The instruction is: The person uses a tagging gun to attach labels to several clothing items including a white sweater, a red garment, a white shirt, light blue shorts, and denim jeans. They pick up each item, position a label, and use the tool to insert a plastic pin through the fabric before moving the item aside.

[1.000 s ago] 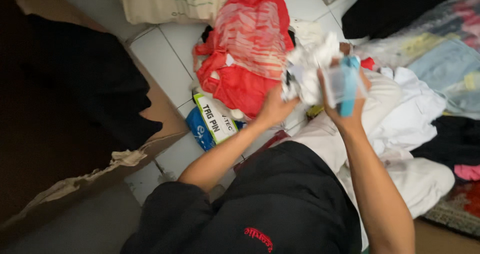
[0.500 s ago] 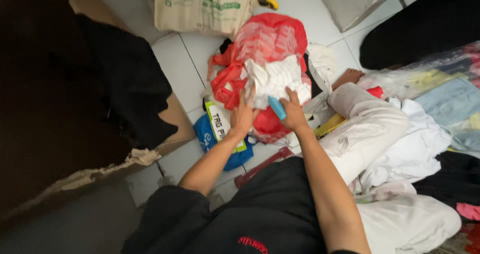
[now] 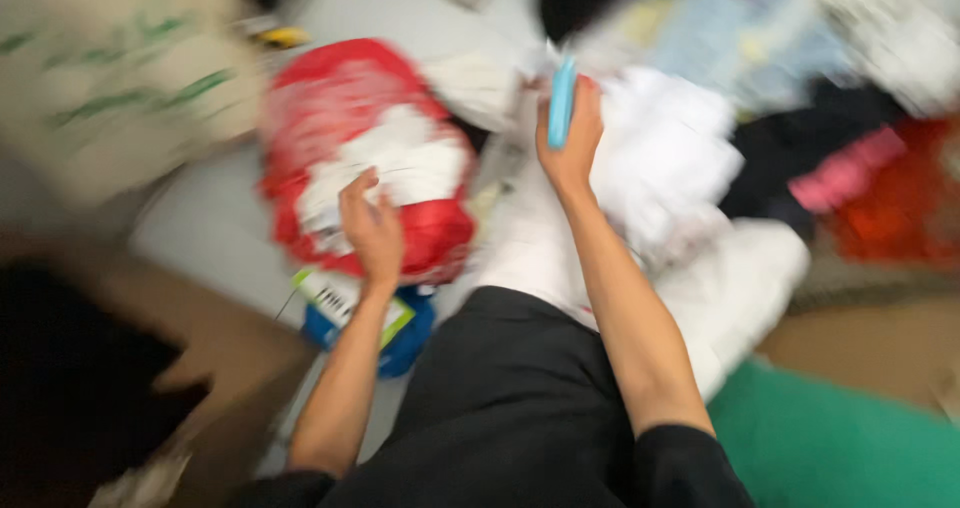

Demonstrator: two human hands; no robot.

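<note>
Right hand (image 3: 570, 138) closed round a slim blue object (image 3: 561, 101), held upright above white cloth (image 3: 670, 158). Left hand (image 3: 372, 230) loosely open, fingers curled, resting on the red bag (image 3: 340, 98) stuffed with white fabric. Below that, a blue packet (image 3: 400, 330) on the tiled floor (image 3: 205, 228). Heavily blurred; brown cardboard (image 3: 215, 353) at left, mixed clothing at right
</note>
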